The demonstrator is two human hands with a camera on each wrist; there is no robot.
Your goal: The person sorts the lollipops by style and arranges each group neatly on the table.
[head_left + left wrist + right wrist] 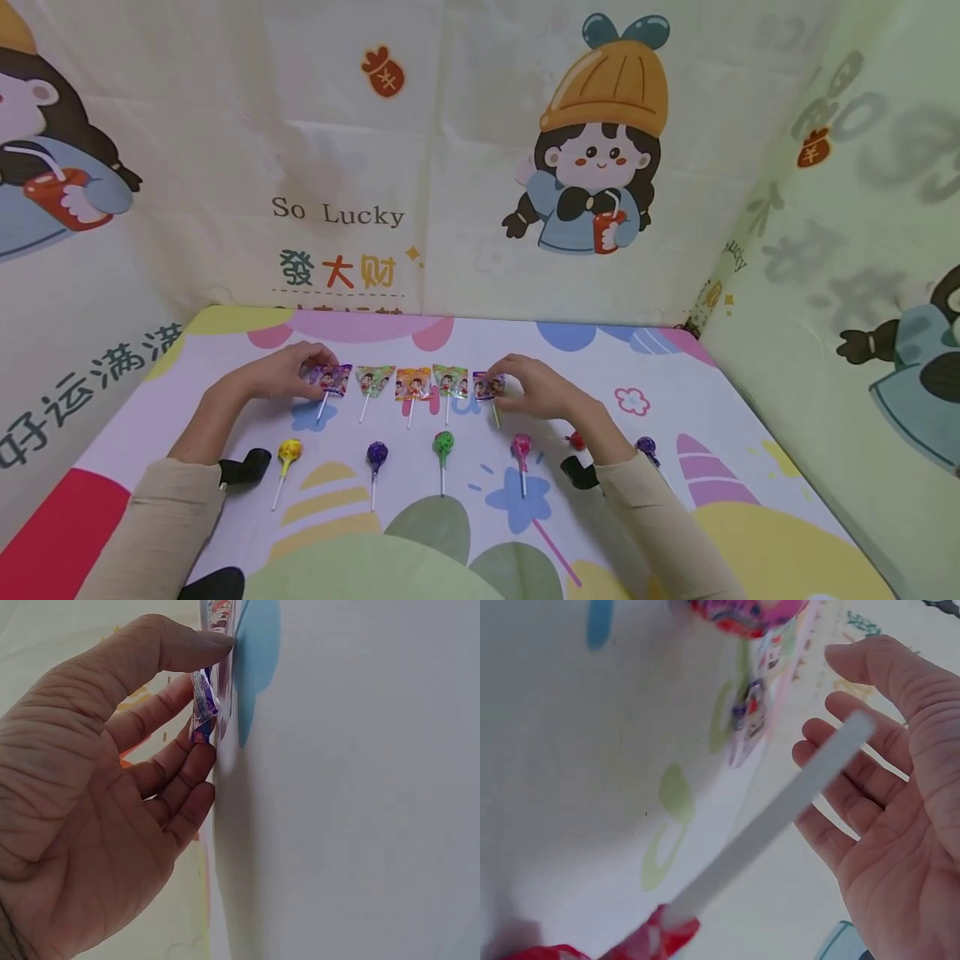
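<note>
My left hand (288, 372) is at the left end of the back row, thumb and fingers pinching the purple wrapper of a flat lollipop (334, 380). That crinkled wrapper (202, 712) shows between thumb and fingers in the left wrist view. At the row's other end, my right hand (536, 387) hovers by another purple-wrapped flat lollipop (489, 384). Its fingers are parted and loosely bent, holding nothing in the right wrist view. Between the hands lie a green flat lollipop (373, 380), an orange one (412, 384) and another green one (451, 381).
Nearer me lie round lollipops: yellow (289, 451), purple (377, 453), green (443, 443), pink (521, 446), red (576, 440) beneath the right forearm, and purple (647, 446) beyond it. A printed cloth (465, 208) hangs behind the table.
</note>
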